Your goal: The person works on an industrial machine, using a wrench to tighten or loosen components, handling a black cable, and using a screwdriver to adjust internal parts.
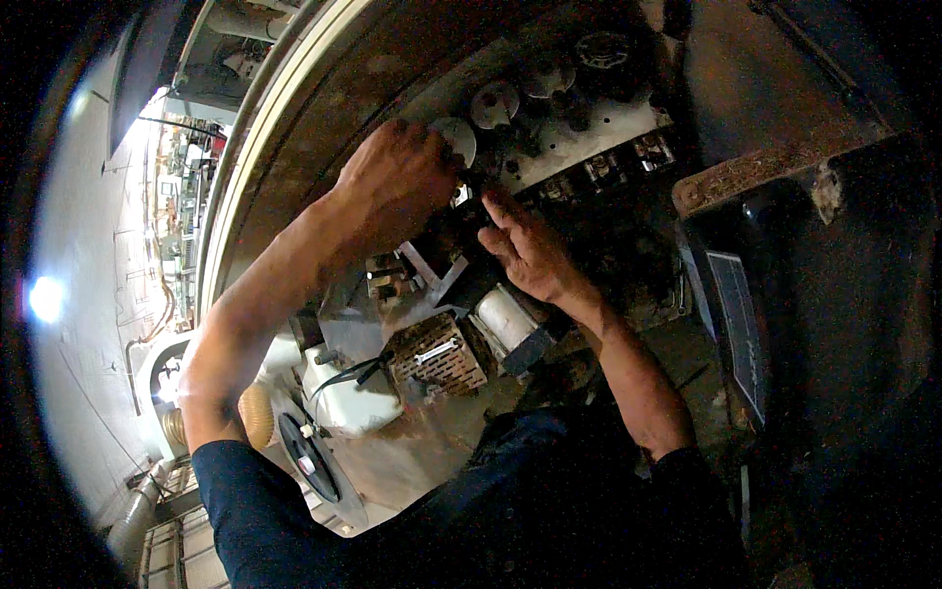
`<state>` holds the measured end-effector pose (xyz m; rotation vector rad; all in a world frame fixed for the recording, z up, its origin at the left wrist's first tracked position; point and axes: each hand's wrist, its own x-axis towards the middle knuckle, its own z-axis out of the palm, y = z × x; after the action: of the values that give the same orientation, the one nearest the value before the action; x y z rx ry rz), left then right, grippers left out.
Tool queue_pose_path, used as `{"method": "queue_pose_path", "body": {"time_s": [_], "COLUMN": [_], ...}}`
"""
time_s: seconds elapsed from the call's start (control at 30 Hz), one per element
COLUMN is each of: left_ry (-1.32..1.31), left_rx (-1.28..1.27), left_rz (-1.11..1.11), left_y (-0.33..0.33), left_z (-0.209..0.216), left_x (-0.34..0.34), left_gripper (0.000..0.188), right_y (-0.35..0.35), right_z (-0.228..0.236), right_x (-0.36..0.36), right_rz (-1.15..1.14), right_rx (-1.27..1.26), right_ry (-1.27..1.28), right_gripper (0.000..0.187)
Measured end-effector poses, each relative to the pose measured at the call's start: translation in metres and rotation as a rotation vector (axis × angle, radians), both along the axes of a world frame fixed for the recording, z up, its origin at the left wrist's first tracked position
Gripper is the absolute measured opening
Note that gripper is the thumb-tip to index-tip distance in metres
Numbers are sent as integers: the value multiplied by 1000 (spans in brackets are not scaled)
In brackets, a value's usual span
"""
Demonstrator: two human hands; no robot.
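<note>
My left hand is raised to a dirty metal machine panel, beside a round metal disc. Its fingers are curled closed, and whatever they hold is hidden. Just to the right, my right hand has its thumb and index finger apart, with nothing visible between them. The index fingertip is close to a small bright metal piece below the left hand; whether it touches is too dark to tell. Another round disc sits farther along the panel. Several metal fittings line its lower edge.
Below my hands are a pale cylinder, a slotted plate with a wrench on it, and a white plastic container. A black disc stands lower left. At right, a rusty-edged bar juts in.
</note>
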<state>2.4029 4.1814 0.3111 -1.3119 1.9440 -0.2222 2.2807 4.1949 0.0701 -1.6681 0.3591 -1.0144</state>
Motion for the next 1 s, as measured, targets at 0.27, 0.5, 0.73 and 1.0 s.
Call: {"method": "queue_pose_path", "body": {"time_s": [0.27, 0.5, 0.73, 1.0], "left_ry": [12, 93, 75, 78], "left_rx": [-92, -131, -154, -50], "left_rz": [-164, -158, -222, -57], "left_y": [7, 9, 17, 14], "left_z": [-6, -10, -9, -2], "left_x": [9, 4, 10, -2], "left_gripper": [17, 14, 17, 20], "right_y": [-10, -11, -14, -4], "right_z": [28, 28, 43, 9], "right_x": [-7, -9, -15, -1], "right_rz": [86, 119, 199, 162], "right_rx": [-22, 57, 129, 86], "right_ry": [-29, -39, 100, 150], "right_gripper": [48, 48, 49, 50]}}
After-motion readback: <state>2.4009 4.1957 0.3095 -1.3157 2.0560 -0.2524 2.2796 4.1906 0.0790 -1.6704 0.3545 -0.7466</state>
